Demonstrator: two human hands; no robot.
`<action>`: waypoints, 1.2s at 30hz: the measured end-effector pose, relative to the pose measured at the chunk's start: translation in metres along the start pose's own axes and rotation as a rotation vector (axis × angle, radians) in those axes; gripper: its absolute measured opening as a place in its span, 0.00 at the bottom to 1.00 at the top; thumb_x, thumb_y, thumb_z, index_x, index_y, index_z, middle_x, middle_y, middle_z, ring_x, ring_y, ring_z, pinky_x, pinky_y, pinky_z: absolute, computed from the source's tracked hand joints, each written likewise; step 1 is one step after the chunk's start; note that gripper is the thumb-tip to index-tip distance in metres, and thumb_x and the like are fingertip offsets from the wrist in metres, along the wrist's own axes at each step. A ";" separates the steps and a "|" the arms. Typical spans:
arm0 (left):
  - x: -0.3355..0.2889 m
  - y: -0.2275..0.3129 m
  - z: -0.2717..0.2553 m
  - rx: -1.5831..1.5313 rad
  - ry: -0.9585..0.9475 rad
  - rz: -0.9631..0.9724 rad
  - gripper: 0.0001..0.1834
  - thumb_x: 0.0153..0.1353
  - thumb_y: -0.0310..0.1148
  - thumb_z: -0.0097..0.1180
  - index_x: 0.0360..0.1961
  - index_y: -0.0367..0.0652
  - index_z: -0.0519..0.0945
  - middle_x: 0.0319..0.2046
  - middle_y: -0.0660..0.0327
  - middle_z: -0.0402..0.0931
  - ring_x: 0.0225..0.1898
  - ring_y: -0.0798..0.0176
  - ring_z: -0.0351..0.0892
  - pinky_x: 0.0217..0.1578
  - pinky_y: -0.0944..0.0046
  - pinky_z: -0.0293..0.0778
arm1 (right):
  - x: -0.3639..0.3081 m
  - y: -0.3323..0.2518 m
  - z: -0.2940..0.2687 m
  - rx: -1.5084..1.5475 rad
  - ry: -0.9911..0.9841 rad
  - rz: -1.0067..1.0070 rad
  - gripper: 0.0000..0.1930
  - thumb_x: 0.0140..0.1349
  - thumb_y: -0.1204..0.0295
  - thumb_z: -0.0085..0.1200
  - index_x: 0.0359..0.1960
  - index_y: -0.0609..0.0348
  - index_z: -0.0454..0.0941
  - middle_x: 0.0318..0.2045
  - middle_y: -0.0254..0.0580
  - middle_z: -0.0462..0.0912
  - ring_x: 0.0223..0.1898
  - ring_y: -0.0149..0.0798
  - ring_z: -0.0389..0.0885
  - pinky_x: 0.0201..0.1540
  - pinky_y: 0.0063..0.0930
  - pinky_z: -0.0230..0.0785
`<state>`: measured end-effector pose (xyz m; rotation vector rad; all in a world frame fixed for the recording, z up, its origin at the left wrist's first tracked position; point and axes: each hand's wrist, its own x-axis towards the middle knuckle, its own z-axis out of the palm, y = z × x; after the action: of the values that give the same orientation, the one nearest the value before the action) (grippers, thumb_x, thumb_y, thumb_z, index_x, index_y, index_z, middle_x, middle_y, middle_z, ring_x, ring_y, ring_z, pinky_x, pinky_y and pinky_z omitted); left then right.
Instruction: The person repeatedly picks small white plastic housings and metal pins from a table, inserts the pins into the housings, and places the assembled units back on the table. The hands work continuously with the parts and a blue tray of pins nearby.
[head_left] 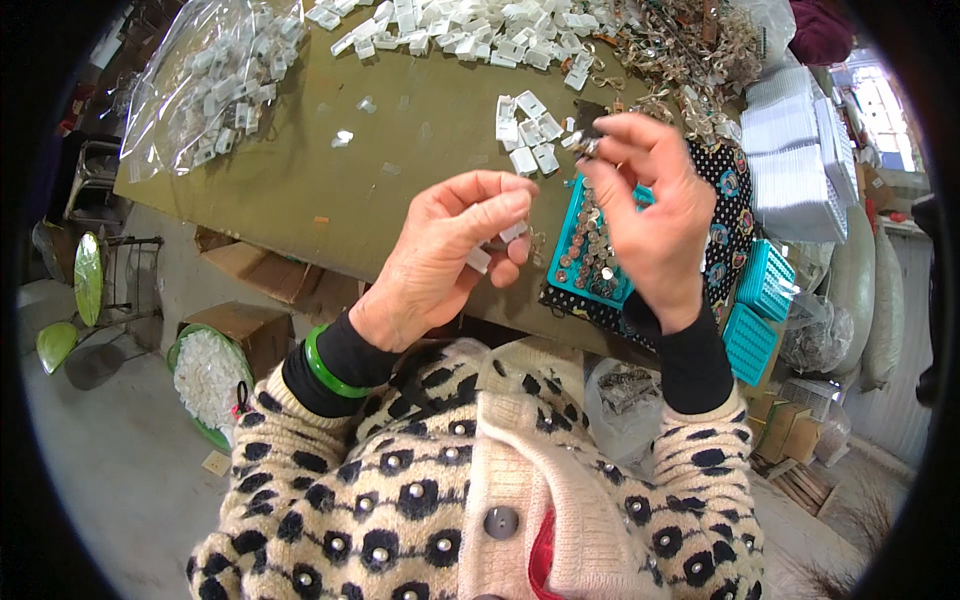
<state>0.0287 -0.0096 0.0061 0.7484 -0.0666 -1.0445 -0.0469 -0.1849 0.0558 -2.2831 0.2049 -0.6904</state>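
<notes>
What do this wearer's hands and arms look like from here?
The left hand and right hand are gloveless. Close-fitting black cuffs emerge from cream knit sleeves patterned with dark spots. A bright green bangle circles the left cuff.

White casing [479,260]; turquoise tray [572,222]; olive tabletop [270,200]; green bangle [325,368]; cream cardigan [415,490], black spots; black cloth [732,250], white dots.

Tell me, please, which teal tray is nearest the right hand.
The tray of small round pieces on the black dotted cloth, partly beneath the right hand; the other teal trays sit farther right.
</notes>
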 end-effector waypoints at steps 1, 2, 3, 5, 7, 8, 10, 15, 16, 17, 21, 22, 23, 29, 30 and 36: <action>0.001 0.001 0.002 0.030 0.021 0.016 0.11 0.64 0.32 0.61 0.44 0.38 0.79 0.31 0.63 0.77 0.27 0.70 0.77 0.19 0.72 0.69 | -0.006 -0.003 0.005 -0.092 -0.015 -0.093 0.15 0.58 0.82 0.62 0.47 0.60 0.77 0.34 0.41 0.85 0.31 0.27 0.83 0.35 0.22 0.75; 0.001 0.001 0.004 0.064 0.048 0.034 0.11 0.64 0.33 0.61 0.44 0.38 0.79 0.30 0.64 0.78 0.26 0.71 0.76 0.18 0.73 0.67 | -0.010 -0.004 0.010 -0.159 -0.015 -0.226 0.16 0.56 0.83 0.62 0.46 0.59 0.78 0.33 0.41 0.84 0.31 0.31 0.83 0.32 0.22 0.75; 0.001 0.002 0.006 0.079 0.044 0.075 0.11 0.64 0.34 0.62 0.43 0.39 0.80 0.29 0.64 0.78 0.24 0.72 0.75 0.18 0.74 0.65 | -0.013 -0.005 0.015 -0.182 -0.016 -0.299 0.16 0.54 0.84 0.61 0.45 0.59 0.78 0.31 0.39 0.83 0.28 0.36 0.81 0.32 0.26 0.71; -0.001 0.003 0.007 0.122 0.077 0.059 0.10 0.63 0.33 0.62 0.42 0.39 0.80 0.29 0.64 0.78 0.23 0.72 0.75 0.18 0.75 0.65 | -0.018 -0.005 0.022 -0.207 0.006 -0.458 0.17 0.51 0.84 0.61 0.44 0.58 0.77 0.29 0.37 0.82 0.26 0.39 0.79 0.33 0.30 0.67; -0.004 0.003 0.006 0.148 0.084 0.077 0.09 0.63 0.33 0.62 0.41 0.39 0.80 0.28 0.64 0.78 0.23 0.73 0.74 0.17 0.75 0.64 | -0.024 -0.007 0.024 -0.152 0.005 -0.369 0.17 0.51 0.84 0.61 0.44 0.58 0.77 0.30 0.36 0.82 0.26 0.39 0.78 0.32 0.30 0.67; -0.006 0.003 0.006 0.162 0.091 0.093 0.09 0.63 0.32 0.62 0.40 0.39 0.81 0.28 0.64 0.78 0.23 0.73 0.74 0.18 0.75 0.64 | -0.027 -0.008 0.024 -0.123 0.008 -0.327 0.18 0.50 0.84 0.62 0.44 0.58 0.77 0.30 0.36 0.82 0.26 0.39 0.78 0.32 0.30 0.67; -0.009 0.003 0.005 0.200 0.108 0.124 0.08 0.63 0.31 0.62 0.39 0.39 0.81 0.27 0.65 0.78 0.23 0.73 0.74 0.18 0.75 0.64 | -0.033 -0.011 0.024 -0.166 0.006 -0.242 0.16 0.49 0.84 0.63 0.40 0.58 0.78 0.29 0.36 0.81 0.26 0.40 0.77 0.31 0.30 0.67; -0.017 0.004 0.007 0.272 0.162 0.159 0.06 0.62 0.30 0.62 0.37 0.39 0.81 0.27 0.66 0.78 0.23 0.75 0.74 0.19 0.75 0.66 | -0.034 -0.011 0.028 -0.230 0.064 -0.376 0.12 0.47 0.84 0.63 0.33 0.59 0.79 0.28 0.39 0.79 0.27 0.42 0.76 0.31 0.32 0.67; -0.018 0.004 0.008 0.284 0.170 0.147 0.06 0.62 0.30 0.62 0.37 0.39 0.81 0.27 0.66 0.78 0.23 0.75 0.74 0.19 0.76 0.67 | -0.034 -0.011 0.029 -0.212 0.065 -0.389 0.12 0.47 0.85 0.63 0.33 0.59 0.79 0.28 0.40 0.79 0.27 0.42 0.76 0.31 0.32 0.68; -0.019 0.005 0.008 0.293 0.179 0.140 0.06 0.62 0.30 0.62 0.37 0.39 0.81 0.27 0.66 0.78 0.23 0.75 0.74 0.20 0.76 0.67 | -0.034 -0.010 0.029 -0.200 0.060 -0.394 0.12 0.46 0.85 0.63 0.33 0.60 0.79 0.28 0.41 0.79 0.27 0.43 0.76 0.30 0.32 0.68; -0.022 0.005 0.004 0.416 0.143 0.186 0.06 0.61 0.30 0.62 0.35 0.39 0.81 0.26 0.67 0.77 0.22 0.76 0.73 0.21 0.77 0.68 | -0.043 -0.011 0.028 -0.019 -0.007 -0.215 0.10 0.47 0.87 0.60 0.30 0.61 0.76 0.28 0.40 0.79 0.25 0.36 0.76 0.28 0.26 0.67; -0.022 0.003 0.002 0.395 0.143 0.150 0.05 0.61 0.30 0.62 0.35 0.39 0.81 0.25 0.67 0.77 0.21 0.76 0.73 0.21 0.77 0.68 | -0.045 -0.011 0.028 0.123 -0.009 -0.105 0.09 0.48 0.87 0.58 0.29 0.62 0.76 0.28 0.39 0.79 0.24 0.33 0.75 0.27 0.24 0.67; -0.023 0.001 0.001 0.371 0.146 0.125 0.05 0.61 0.30 0.61 0.34 0.40 0.80 0.25 0.67 0.77 0.21 0.75 0.73 0.20 0.77 0.68 | -0.046 -0.011 0.028 0.258 -0.020 0.017 0.08 0.49 0.87 0.57 0.28 0.62 0.75 0.28 0.38 0.79 0.24 0.30 0.74 0.27 0.22 0.66; -0.026 0.006 -0.006 0.093 0.096 -0.005 0.05 0.60 0.29 0.61 0.32 0.38 0.80 0.25 0.65 0.77 0.20 0.74 0.73 0.17 0.76 0.65 | -0.045 -0.029 0.034 0.065 -0.077 -0.123 0.10 0.51 0.86 0.55 0.35 0.61 0.74 0.29 0.42 0.77 0.25 0.39 0.75 0.28 0.28 0.67; -0.027 0.010 -0.005 0.131 0.137 -0.064 0.05 0.60 0.29 0.62 0.33 0.39 0.80 0.24 0.64 0.77 0.20 0.73 0.74 0.16 0.76 0.63 | -0.045 -0.033 0.034 -0.047 -0.104 -0.211 0.12 0.50 0.86 0.55 0.37 0.60 0.75 0.30 0.45 0.77 0.28 0.45 0.76 0.30 0.31 0.69; -0.043 0.049 -0.004 0.513 0.226 0.273 0.09 0.59 0.27 0.64 0.41 0.39 0.81 0.27 0.68 0.78 0.22 0.76 0.75 0.20 0.78 0.69 | -0.046 -0.031 0.031 0.173 -0.042 -0.124 0.08 0.56 0.86 0.58 0.35 0.62 0.75 0.31 0.43 0.78 0.28 0.36 0.76 0.30 0.24 0.68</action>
<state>0.0452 0.0409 0.0445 1.2798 -0.2424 -0.6780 -0.0712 -0.1282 0.0398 -2.1554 -0.0168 -0.6949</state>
